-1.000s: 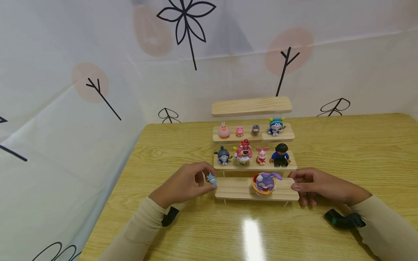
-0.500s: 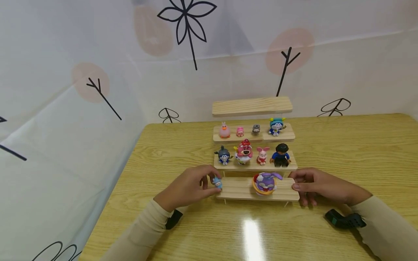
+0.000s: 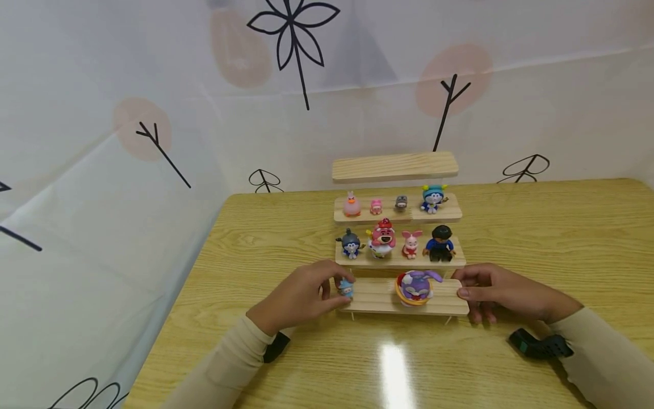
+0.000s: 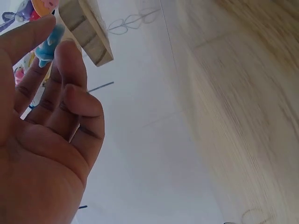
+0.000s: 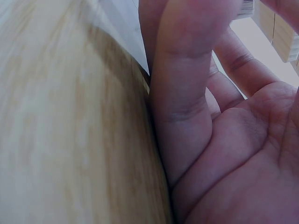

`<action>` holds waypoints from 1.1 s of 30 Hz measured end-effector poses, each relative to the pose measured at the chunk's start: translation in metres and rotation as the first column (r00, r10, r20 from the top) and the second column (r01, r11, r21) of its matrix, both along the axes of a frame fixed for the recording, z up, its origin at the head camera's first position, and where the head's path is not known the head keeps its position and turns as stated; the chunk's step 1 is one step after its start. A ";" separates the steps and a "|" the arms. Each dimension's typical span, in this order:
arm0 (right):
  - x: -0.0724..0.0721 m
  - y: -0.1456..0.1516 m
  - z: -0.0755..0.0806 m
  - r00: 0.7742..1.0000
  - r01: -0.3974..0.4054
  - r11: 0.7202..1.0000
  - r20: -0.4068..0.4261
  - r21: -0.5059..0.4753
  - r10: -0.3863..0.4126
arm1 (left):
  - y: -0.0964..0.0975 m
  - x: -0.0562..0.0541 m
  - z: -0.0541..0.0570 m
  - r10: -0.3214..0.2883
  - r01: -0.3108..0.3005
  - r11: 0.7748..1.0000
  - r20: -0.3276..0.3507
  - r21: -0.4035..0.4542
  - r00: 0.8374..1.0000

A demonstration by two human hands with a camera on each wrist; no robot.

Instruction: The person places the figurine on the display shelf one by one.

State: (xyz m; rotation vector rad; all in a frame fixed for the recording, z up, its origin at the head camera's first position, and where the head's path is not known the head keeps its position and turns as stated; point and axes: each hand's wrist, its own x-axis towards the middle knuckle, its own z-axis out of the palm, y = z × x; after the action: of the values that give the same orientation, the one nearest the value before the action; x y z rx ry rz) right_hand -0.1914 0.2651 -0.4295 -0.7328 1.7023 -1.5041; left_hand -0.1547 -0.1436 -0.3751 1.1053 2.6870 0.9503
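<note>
My left hand [image 3: 306, 294] pinches a small light-blue figurine [image 3: 346, 288] between thumb and fingers, at the left end of the lowest tier of a stepped wooden display shelf [image 3: 375, 294]. In the left wrist view the blue figurine [image 4: 49, 43] sits between the fingertips, beside the shelf's end. Whether its base touches the board is hidden. My right hand [image 3: 503, 292] grips the right end of that lowest tier, its thumb at the board's edge and other fingers behind and below. A purple long-eared figure in an orange-rimmed cup [image 3: 416, 287] stands on the same tier, right of centre.
The tier behind bears a grey-hatted figure [image 3: 351, 245], a pink bear [image 3: 382, 238], a piglet [image 3: 410, 245] and a black-haired figure [image 3: 440, 244]. Several smaller figures, including a pink duck [image 3: 351, 205], stand one tier higher. A patterned cloth hangs behind the table [image 3: 276, 227].
My left hand has carried the blue figurine rightward, from beside the shelf's left end to over the lowest tier. The right hand stays at the right end.
</note>
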 end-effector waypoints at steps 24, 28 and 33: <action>0.001 -0.001 0.002 1.000 0.005 1.000 0.027 0.010 -0.005 | 0.039 0.013 -0.001 0.019 -0.040 0.997 -0.292 -0.067 0.956; 0.001 0.000 0.002 0.999 0.002 1.000 0.039 0.005 -0.002 | 0.039 0.012 -0.004 0.026 -0.046 0.997 -0.259 -0.069 0.965; 0.000 0.000 0.001 0.999 0.007 1.000 0.040 0.014 -0.008 | 0.040 0.012 -0.005 0.038 -0.054 0.996 -0.240 -0.064 0.970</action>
State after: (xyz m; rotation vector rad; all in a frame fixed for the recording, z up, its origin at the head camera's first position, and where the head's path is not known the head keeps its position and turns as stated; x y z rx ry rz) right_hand -0.1916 0.2647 -0.4286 -0.6850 1.6861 -1.5006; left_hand -0.1431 -0.1034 -0.3802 1.2194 2.9218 0.7668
